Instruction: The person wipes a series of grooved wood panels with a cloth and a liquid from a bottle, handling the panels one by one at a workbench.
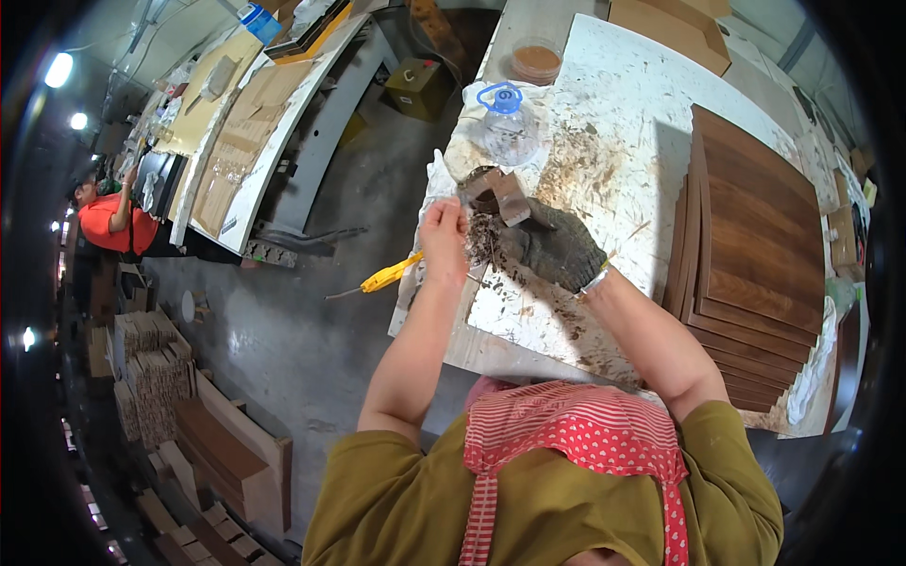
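Note:
My bare left hand (443,234) is closed in a pinch at the left end of a flat grey-brown, blade-like piece (511,199). My right hand (561,247), in a dark, dirty work glove, curls against that piece from the right; its fingertips are partly hidden. Beneath and between the hands lies a heap of dark brown scraps (487,241) at the table's left edge. A yellow-handled tool (389,274) with a thin metal tip juts over this edge, beside my left wrist. Just beyond the hands stands a clear plastic bottle (510,139) with a blue cap.
Brown wood-grain panels (763,222) are stacked at the right of the white, stained tabletop (623,123). A round tub (535,60) and a cardboard box (675,30) sit farther back. Across the aisle, a person in red (118,219) is near another workbench (269,123). Wood pieces (151,368) are piled at left.

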{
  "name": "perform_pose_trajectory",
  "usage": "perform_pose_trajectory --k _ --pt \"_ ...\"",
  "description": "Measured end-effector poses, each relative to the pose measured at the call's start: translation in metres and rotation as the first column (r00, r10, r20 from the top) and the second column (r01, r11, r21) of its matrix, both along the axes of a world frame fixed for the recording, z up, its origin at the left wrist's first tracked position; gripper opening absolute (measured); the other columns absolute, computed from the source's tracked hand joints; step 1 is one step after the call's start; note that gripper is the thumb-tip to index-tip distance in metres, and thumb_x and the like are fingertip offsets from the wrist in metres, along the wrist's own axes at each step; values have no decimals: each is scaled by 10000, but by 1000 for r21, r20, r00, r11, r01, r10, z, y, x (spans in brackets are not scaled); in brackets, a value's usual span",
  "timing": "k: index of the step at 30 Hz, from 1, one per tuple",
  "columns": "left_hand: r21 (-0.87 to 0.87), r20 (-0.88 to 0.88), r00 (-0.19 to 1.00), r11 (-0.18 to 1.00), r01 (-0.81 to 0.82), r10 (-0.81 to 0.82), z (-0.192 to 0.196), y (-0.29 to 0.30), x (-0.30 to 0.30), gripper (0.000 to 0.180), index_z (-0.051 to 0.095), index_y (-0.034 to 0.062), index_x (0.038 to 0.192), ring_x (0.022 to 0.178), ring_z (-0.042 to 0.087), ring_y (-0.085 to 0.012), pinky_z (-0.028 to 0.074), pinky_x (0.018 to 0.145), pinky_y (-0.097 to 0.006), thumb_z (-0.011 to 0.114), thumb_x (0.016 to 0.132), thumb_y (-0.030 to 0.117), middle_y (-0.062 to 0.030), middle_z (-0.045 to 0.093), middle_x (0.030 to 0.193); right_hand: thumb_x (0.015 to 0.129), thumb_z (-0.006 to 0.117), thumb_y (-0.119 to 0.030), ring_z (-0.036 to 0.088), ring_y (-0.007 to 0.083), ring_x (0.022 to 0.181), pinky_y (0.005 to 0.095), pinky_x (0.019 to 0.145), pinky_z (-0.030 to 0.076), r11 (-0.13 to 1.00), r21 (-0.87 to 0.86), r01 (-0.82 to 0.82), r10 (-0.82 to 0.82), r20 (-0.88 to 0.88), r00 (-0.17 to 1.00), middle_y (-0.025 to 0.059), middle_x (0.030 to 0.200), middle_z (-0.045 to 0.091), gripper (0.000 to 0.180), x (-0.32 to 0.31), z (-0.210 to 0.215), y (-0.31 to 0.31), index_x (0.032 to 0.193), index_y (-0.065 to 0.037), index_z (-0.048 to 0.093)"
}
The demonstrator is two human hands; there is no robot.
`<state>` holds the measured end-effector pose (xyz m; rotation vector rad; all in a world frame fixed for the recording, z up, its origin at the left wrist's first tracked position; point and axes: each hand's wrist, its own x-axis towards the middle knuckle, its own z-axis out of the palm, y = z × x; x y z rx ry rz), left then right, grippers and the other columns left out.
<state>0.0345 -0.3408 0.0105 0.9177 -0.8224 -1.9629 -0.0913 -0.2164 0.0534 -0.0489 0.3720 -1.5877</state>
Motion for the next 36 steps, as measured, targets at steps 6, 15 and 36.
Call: perform_pose_trajectory --k 6,15,36 --pt "-720 526 825 625 302 207 27 -23 10 110 590 3 823 568 480 -131 403 553 -272 620 851 105 -67 549 659 908 530 -291 618 243 931 378 782 510 926 331 180 226 -870 438 142 1058 610 403 -22 9 -14 1210 -24 519" --pt "-813 542 764 448 371 350 57 -14 -2 91 600 6 824 626 562 -276 439 590 -343 616 826 95 -128 597 754 880 516 -320 570 383 956 447 828 448 969 2 245 144 -812 -566 232 1084 569 444 -4 18 -27 1219 -34 508" --pt "-617 753 624 556 557 210 33 -52 -2 147 587 11 891 649 572 -321 450 640 -342 560 872 154 -180 601 726 830 569 -309 610 327 834 422 697 493 981 69 182 192 -507 -841 192 1021 585 396 -21 24 -23 1145 -75 524"
